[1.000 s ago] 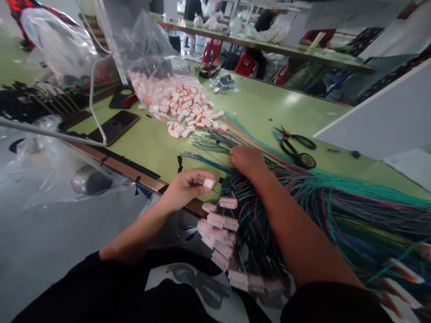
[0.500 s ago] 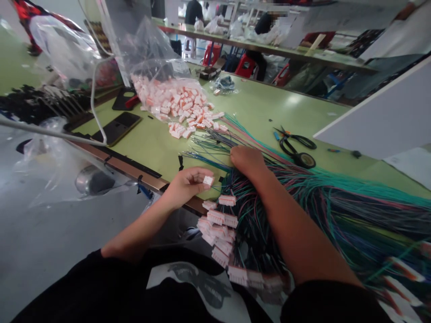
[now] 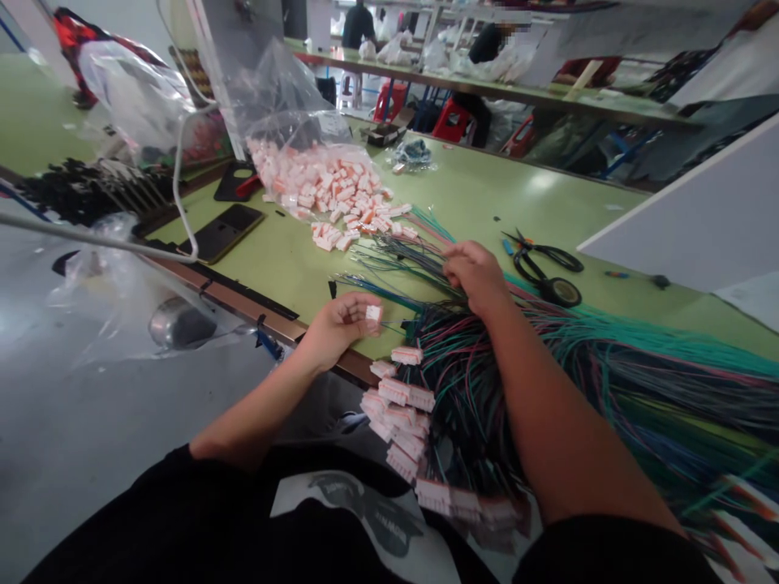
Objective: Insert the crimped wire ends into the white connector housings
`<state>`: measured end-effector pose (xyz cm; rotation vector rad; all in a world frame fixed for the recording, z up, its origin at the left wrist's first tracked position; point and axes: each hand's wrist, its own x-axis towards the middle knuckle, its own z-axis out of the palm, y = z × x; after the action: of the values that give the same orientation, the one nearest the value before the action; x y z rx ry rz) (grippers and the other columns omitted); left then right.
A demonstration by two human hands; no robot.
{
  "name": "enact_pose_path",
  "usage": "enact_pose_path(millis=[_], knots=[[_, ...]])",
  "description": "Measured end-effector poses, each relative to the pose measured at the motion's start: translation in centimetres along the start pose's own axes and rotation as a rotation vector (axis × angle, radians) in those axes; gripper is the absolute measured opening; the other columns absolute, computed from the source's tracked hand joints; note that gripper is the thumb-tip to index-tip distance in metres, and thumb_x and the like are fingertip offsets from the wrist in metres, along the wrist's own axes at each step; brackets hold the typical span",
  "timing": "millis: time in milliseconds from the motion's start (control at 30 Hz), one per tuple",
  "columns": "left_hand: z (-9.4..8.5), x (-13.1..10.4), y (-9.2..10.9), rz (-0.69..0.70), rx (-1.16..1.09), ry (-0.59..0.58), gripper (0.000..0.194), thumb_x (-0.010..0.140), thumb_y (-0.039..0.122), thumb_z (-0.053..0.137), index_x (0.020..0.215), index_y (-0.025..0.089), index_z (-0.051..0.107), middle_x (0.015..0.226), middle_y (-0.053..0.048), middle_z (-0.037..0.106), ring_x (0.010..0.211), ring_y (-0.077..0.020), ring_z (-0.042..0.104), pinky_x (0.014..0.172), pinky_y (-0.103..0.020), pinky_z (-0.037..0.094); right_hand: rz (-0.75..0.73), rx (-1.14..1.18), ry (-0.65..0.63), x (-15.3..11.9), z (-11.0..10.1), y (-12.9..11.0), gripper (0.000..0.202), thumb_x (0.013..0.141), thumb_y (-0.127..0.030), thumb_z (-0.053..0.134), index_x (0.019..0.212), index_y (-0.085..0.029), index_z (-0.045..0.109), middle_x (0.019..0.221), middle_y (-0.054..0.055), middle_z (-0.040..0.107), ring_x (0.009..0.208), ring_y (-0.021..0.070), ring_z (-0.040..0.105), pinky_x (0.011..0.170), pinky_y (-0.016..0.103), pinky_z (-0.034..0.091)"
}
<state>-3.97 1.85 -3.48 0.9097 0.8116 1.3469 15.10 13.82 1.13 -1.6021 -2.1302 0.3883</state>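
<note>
hands apart: the left hand [image 3: 333,331] pinches a small white connector [image 3: 373,313] near the table edge [image 3: 281,329]; the right hand [image 3: 478,277] curls over loose wires [image 3: 419,258], grip unclear; separating them one at a time probably avoids tangles

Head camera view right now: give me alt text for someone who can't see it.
A person's left hand pinches a small white connector near a green table's edge; the right hand is at a spread of colored wires. Beyond, a pile of white-and-orange connectors spills from a clear plastic bag, with scissors farther right.
</note>
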Motion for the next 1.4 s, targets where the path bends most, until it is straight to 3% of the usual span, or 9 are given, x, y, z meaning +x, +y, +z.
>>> enact_pose_path(millis=[100,267,400,533,800,1000,1233,1400], knots=[[-0.1,0.2,0.0,-0.013,-0.039,0.025,0.023,0.063,0.012,0.071,0.084,0.015,0.06,0.068,0.003,0.061,0.061,-0.0085,0.058,0.064,-0.024,0.05,-0.131,0.275,-0.046,-1.4,0.2,-2.2,0.031,0.074,-0.029,0.049,0.098,-0.016,0.064,0.076,0.004,0.067,0.059,0.0126,0.054,0.058,0.027,0.044],[-0.3,0.2,0.3,-0.023,-0.076,0.023,0.024,0.063,0.011,0.072,0.084,0.015,0.06,0.066,0.003,0.062,0.06,-0.0072,0.058,0.063,-0.022,0.049,-0.434,0.189,-0.184,-3.9,0.7,-6.3,0.021,0.075,-0.029,0.053,0.084,-0.019,0.069,0.085,0.005,0.069,0.08,0.0151,0.06,0.075,0.029,0.044],[-0.4,0.2,0.3,-0.014,-0.135,-0.015,0.027,0.06,0.013,0.075,0.082,0.016,0.059,0.064,0.004,0.062,0.058,-0.0065,0.058,0.06,-0.02,0.049,-0.359,0.468,-0.277,-4.2,0.9,-6.1,0.025,0.072,-0.033,0.06,0.091,-0.019,0.068,0.082,0.003,0.068,0.073,0.0131,0.06,0.069,0.027,0.046],[-0.4,0.2,0.3,-0.024,-0.157,-0.014,0.027,0.06,0.011,0.074,0.082,0.016,0.059,0.065,0.004,0.062,0.057,-0.0068,0.059,0.061,-0.021,0.051,-0.275,0.658,-0.252,-3.9,0.5,-5.3,0.026,0.067,-0.04,0.065,0.081,-0.018,0.068,0.069,0.0,0.064,0.058,0.0092,0.053,0.056,0.023,0.042],[-0.3,0.1,0.6,-0.039,-0.108,0.026,0.024,0.062,0.01,0.071,0.081,0.017,0.058,0.067,0.004,0.061,0.058,-0.0064,0.057,0.062,-0.021,0.05,-0.312,0.414,-0.308,-4.1,-1.4,-5.4,0.015,0.067,-0.032,0.062,0.067,-0.018,0.066,0.057,-0.003,0.058,0.053,0.0077,0.047,0.052,0.021,0.036],[-0.4,0.2,0.4,-0.037,-0.118,0.02,0.025,0.061,0.011,0.071,0.082,0.017,0.058,0.068,0.003,0.061,0.059,-0.0071,0.058,0.062,-0.022,0.051,-0.328,0.32,-0.239,-4.4,-0.8,-5.5,0.012,0.067,-0.027,0.056,0.061,-0.018,0.061,0.058,-0.003,0.058,0.055,0.0082,0.048,0.056,0.022,0.037],[-0.3,0.1,0.5,-0.052,-0.121,0.032,0.025,0.061,0.008,0.069,0.081,0.017,0.058,0.067,0.004,0.061,0.059,-0.0071,0.058,0.063,-0.022,0.05,-0.293,0.295,-0.244,-4.3,-0.4,-5.6,0.011,0.065,-0.027,0.054,0.06,-0.018,0.059,0.056,-0.003,0.056,0.052,0.0079,0.046,0.054,0.022,0.036],[-0.3,0.1,0.5,-0.034,-0.153,0.025,0.024,0.062,0.008,0.07,0.081,0.016,0.058,0.067,0.004,0.061,0.059,-0.0075,0.058,0.063,-0.023,0.051,-0.305,0.129,-0.178,-4.5,-0.3,-6.0,0.012,0.065,-0.026,0.052,0.059,-0.018,0.059,0.056,-0.002,0.058,0.054,0.0089,0.048,0.057,0.023,0.035]])
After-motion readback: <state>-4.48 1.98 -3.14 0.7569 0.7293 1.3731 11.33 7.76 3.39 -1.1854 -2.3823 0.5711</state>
